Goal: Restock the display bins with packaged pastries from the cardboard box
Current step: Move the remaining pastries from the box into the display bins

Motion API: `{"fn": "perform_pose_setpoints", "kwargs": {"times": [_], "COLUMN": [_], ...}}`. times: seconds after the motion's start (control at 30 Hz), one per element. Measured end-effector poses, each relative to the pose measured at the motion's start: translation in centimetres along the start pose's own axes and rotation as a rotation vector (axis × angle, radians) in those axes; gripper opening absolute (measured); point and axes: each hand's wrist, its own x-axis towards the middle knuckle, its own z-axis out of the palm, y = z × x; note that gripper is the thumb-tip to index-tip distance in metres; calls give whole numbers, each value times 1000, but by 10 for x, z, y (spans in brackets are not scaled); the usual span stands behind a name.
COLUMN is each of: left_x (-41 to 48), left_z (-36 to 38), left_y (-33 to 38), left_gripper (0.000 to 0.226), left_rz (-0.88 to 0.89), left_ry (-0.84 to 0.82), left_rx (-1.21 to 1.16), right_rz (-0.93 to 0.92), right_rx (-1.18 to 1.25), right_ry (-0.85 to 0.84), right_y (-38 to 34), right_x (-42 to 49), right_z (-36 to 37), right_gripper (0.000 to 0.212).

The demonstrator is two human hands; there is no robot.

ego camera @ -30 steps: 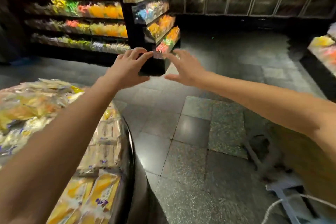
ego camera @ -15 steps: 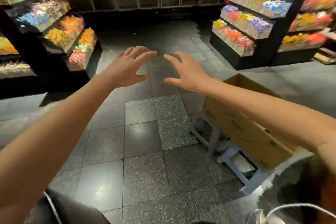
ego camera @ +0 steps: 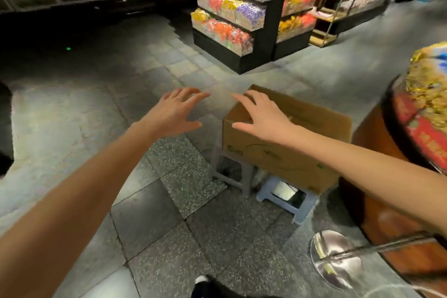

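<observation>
- The cardboard box (ego camera: 285,152) sits open-topped on two small stools (ego camera: 287,198).
- The right hand (ego camera: 263,118) hovers over the box's near-left corner, fingers (ego camera: 244,101) spread, holding nothing.
- The left hand (ego camera: 176,113) is just left of the box, equally splayed and empty.
- Beyond the box stands a display shelf (ego camera: 232,19) (packets blurred).
- Right of the box is a round bin (ego camera: 423,104).

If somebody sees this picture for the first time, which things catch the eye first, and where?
Two bare hands, the left hand and the right hand, reach forward in the middle, fingers spread, holding nothing. The right hand overlaps the near corner of an open cardboard box that sits on low stools. Behind it, top centre, a black shelf unit shows bright packets.
</observation>
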Motion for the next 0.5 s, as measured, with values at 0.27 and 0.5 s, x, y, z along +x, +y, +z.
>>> {"fn": "perform_pose_setpoints", "kwargs": {"times": [0.27,0.5], "left_x": [82,165], "left_z": [35,84], "left_y": [-2,21], "left_gripper": [77,74], "left_rz": [124,305], "left_ry": [-82,-144], "left_rx": [-195,-221], "right_rz": [352,527], "right_rx": [76,62], "right_ry": [-18,-58], "right_y": [60,140], "right_x": [-12,-22], "right_z": [30,55], "right_gripper": [82,81]}}
